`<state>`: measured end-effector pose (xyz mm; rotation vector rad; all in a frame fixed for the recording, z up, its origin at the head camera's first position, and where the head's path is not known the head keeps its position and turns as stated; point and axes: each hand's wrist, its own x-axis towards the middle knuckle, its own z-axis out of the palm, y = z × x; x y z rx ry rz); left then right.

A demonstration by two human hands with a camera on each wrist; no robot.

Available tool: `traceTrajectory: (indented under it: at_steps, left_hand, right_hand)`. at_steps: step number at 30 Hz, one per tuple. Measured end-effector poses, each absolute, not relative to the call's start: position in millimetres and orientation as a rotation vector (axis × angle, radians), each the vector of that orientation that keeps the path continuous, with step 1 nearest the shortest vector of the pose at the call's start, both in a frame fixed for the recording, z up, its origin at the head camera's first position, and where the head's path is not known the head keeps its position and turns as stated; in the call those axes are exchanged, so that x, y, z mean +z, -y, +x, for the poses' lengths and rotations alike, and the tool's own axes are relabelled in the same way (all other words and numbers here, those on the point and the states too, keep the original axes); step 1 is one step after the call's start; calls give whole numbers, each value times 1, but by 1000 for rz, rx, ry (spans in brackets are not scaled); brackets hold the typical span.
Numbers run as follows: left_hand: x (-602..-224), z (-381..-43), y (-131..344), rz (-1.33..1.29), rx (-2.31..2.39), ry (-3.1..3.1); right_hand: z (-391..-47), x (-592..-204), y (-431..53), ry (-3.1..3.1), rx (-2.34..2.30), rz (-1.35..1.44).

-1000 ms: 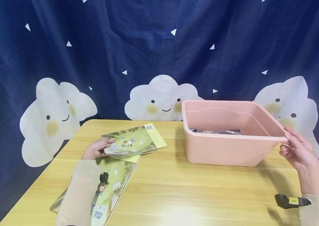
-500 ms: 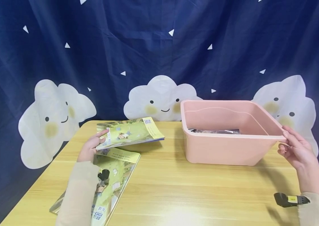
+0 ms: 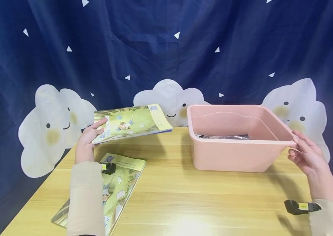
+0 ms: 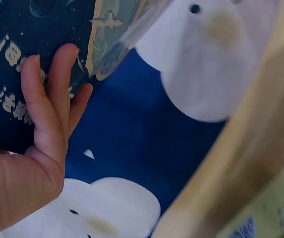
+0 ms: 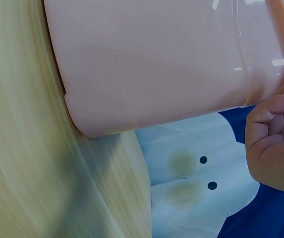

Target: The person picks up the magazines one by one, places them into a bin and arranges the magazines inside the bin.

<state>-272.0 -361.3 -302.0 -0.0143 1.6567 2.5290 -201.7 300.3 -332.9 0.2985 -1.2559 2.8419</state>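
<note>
While the left hand (image 3: 91, 137) is clamped on the near-left end of a book (image 3: 134, 123), with digits on the green illustrated cover and fingers spread against the dark blue, white-lettered underside, the right hand (image 3: 308, 155) pinches the rim of a pink bin (image 3: 229, 156) at its near right corner, fingers curled. The book is held clear of the tabletop (image 3: 184, 190), slightly tilted, its yellow band with a QR code at the end away from the hand and its shadow on the wood below. Whether it is a single volume or several cannot be told. Beneath and nearer the wearer, a second book (image 3: 125, 183) lies flat, face up, with a similar green cover and yellow band, partly covered by the left sleeve (image 3: 85, 196). The bin stands upright on its base, well apart from both books; a dark, glossy item (image 3: 228, 137) lies inside, mostly hidden by the near wall and not identifiable. At each cuff sits a black device with a yellow label, one on the left sleeve and one on the right sleeve (image 3: 331, 216). Behind the tabletop hangs a navy curtain (image 3: 154, 42) printed with white triangles and three white clouds with faces, the middle one partly covered by the book and the bin.
</note>
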Motion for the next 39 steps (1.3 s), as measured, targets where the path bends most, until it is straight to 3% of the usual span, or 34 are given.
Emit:
traceTrajectory:
  at_steps: [8, 39]
  left_hand:
    - [-280, -273, 329, -8, 2540, -1613]
    - [-255, -292, 155, 124, 2472, -1840]
  right_hand:
    - [-201, -333, -302, 1261, 2845, 296]
    - [-203, -334, -300, 1231, 2860, 302]
